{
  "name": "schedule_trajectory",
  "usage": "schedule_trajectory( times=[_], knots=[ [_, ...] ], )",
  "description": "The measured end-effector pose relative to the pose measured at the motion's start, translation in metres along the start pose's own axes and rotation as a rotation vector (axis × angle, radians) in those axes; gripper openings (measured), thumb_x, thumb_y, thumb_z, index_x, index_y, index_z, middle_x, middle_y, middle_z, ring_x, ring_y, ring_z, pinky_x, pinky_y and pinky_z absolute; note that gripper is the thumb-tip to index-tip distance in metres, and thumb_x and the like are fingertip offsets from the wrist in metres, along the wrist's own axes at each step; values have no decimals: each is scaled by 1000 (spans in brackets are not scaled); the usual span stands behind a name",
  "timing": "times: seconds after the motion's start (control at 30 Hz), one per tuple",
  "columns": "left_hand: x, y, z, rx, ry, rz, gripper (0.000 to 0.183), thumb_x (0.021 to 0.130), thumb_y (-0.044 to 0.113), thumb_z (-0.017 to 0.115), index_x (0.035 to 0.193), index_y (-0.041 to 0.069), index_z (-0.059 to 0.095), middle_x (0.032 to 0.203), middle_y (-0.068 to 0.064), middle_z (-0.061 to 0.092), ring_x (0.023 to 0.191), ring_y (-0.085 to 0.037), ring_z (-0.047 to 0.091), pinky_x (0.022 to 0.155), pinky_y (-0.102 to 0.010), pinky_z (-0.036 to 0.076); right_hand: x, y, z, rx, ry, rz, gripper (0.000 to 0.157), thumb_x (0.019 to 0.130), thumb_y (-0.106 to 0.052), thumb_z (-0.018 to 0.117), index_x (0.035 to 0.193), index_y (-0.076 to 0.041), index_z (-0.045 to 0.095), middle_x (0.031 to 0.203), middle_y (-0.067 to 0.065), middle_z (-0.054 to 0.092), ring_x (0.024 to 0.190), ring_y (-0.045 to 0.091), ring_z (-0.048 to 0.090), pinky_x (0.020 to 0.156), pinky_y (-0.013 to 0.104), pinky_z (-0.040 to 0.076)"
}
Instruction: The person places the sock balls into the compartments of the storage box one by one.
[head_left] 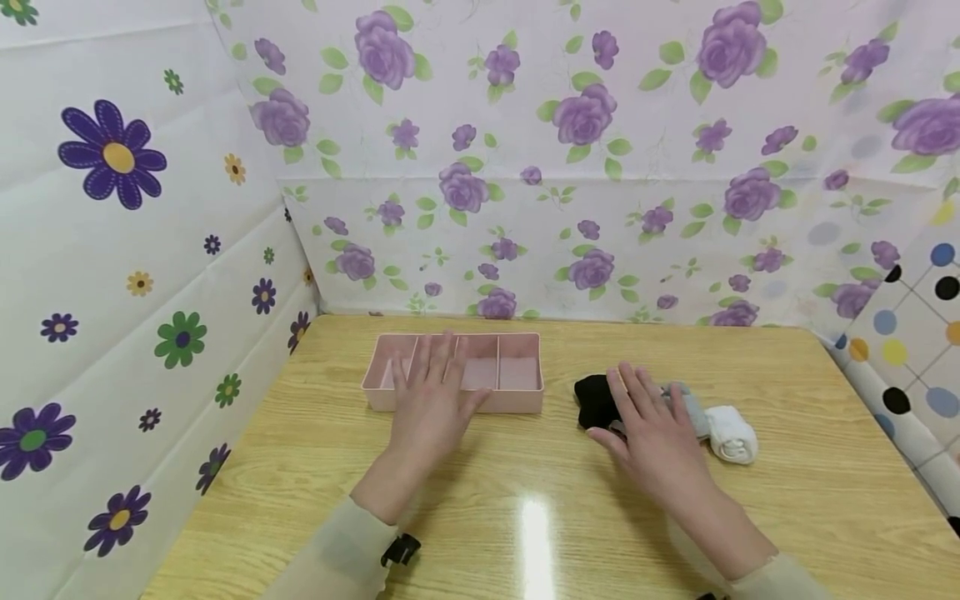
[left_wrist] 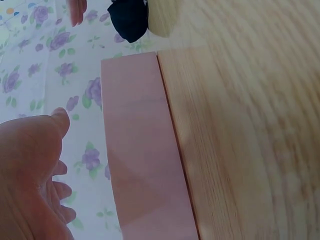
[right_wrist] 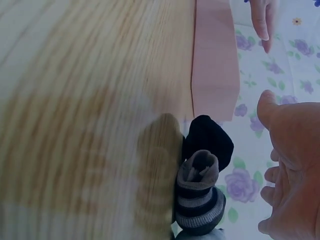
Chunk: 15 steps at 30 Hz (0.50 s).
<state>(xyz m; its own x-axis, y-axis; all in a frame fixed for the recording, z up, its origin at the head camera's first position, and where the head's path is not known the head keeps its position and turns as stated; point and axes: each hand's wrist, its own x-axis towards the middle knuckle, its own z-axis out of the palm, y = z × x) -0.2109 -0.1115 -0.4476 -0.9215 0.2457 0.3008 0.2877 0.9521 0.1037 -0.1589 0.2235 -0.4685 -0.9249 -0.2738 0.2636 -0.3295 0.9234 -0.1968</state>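
My left hand point(head_left: 431, 417) is held palm down over the front of a pink divided box point(head_left: 455, 402), its fingers spread and overlapping the left compartments in the head view. Nothing is in its grasp. Over a row of rolled socks my right hand point(head_left: 660, 442) is also spread, holding nothing. The row has a black sock point(head_left: 595, 403) nearest the box, then a grey-and-black striped sock point(right_wrist: 200, 202), mostly hidden by the hand in the head view. A grey sock point(head_left: 692, 410) and a white sock point(head_left: 732, 435) lie further right. The box's visible compartments hold nothing.
Both box and socks are on a light wooden table point(head_left: 480, 492) with a glare spot near its front. A purple-rose cloth point(head_left: 525, 208) hangs behind the table, a flowered cloth point(head_left: 150, 275) on the left and a dotted cloth point(head_left: 915, 358) on the right.
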Motion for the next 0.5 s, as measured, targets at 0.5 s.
schedule_trajectory(
  times=[0.5],
  knots=[
    [1, -21, -7, -57, -21, -31, 84, 114, 62, 49, 178, 15, 21, 183, -15, 17, 169, -38, 12, 128, -79, 0, 18, -12, 9, 21, 4, -58, 89, 109, -56, 63, 176, -10, 27, 181, 14, 26, 166, 37, 25, 131, 71, 13]
  ],
)
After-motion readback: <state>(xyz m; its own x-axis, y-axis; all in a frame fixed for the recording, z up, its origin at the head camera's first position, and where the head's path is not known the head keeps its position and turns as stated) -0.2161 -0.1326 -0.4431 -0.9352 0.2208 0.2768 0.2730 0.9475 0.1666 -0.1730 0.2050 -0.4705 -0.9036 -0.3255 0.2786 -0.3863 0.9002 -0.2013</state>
